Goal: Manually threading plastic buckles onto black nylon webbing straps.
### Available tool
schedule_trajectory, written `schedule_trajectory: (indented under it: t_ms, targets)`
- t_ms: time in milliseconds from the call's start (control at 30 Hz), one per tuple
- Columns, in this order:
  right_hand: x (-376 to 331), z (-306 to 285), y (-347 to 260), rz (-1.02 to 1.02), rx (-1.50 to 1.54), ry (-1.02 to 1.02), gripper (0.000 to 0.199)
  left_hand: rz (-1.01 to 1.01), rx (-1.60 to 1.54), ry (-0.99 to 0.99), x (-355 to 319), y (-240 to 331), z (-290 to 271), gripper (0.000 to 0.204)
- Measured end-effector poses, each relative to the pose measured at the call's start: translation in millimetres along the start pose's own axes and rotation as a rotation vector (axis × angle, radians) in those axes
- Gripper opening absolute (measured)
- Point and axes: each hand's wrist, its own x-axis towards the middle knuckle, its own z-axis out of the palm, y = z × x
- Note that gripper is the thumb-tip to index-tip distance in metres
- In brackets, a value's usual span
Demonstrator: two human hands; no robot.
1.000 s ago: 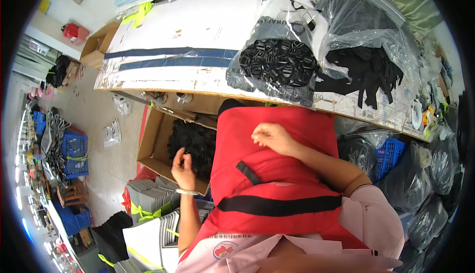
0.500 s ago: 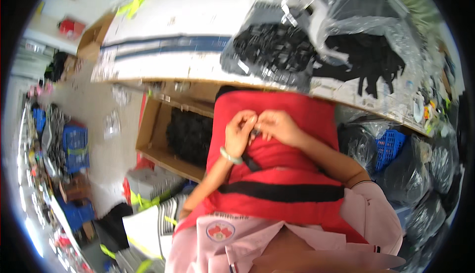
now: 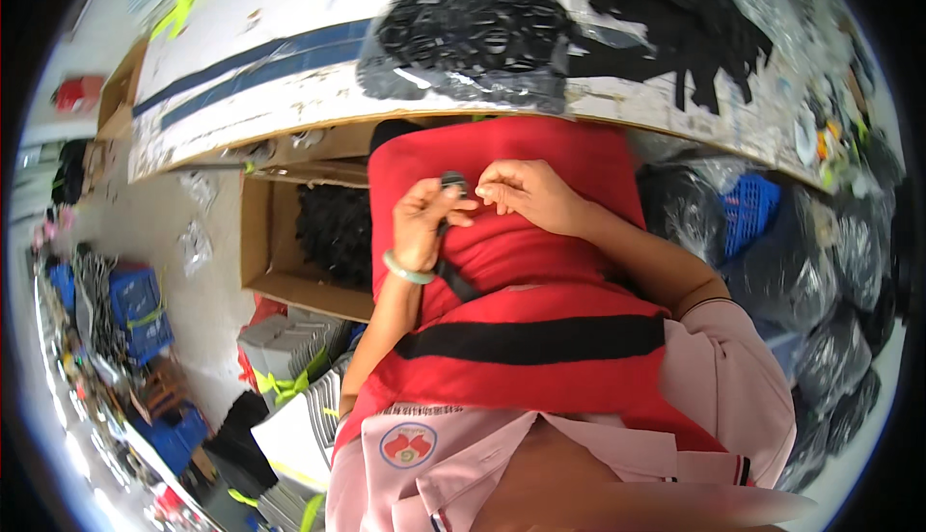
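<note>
Black plastic buckle [image 3: 452,182], small and rounded, sat pinched in the left hand [image 3: 422,223] over the red fabric [image 3: 540,272] on the lap, its strap [image 3: 455,279] trailing below. A second earlier that hand was in the cardboard box [image 3: 270,243]; now the right hand [image 3: 526,194], fingers together, met it below the tabletop [image 3: 289,98].

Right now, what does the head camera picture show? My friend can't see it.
Two hands meet over a red cloth piece with black stripes on a person's lap: the left hand pinches a small black part, the right hand touching beside it. Left of the lap, an open cardboard box holds black pieces; bags of black parts lie on the table above.
</note>
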Motion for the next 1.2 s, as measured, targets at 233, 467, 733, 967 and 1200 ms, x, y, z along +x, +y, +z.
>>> schedule_trajectory:
  t_ms: [233, 467, 733, 967, 1200]
  targets:
    - [-4.9, -149.1, -21.8, -0.337, -0.966, 0.67, 0.018, 0.049, -0.007, 0.005, 10.0, 12.3, -10.9, 0.002]
    - [18.6, -200.3, 18.8, -0.271, -1.112, 0.682, 0.021, 0.044, 0.119, -0.096, 8.9, 12.9, 11.7, 0.005]
    - [21.3, -197.8, 5.6, -0.284, -1.285, 0.547, 0.024, -0.062, 0.087, -0.091, 5.6, 9.6, 5.7, 0.013]
    - [28.4, -204.0, 22.0, -0.521, -1.41, 0.583, 0.018, -0.062, -0.072, -0.087, 4.0, 0.3, 0.6, 0.006]
    - [-4.4, -140.8, -66.2, -0.312, -0.589, 0.811, 0.023, -0.062, -0.068, -0.037, 6.2, 7.1, 11.1, 0.005]
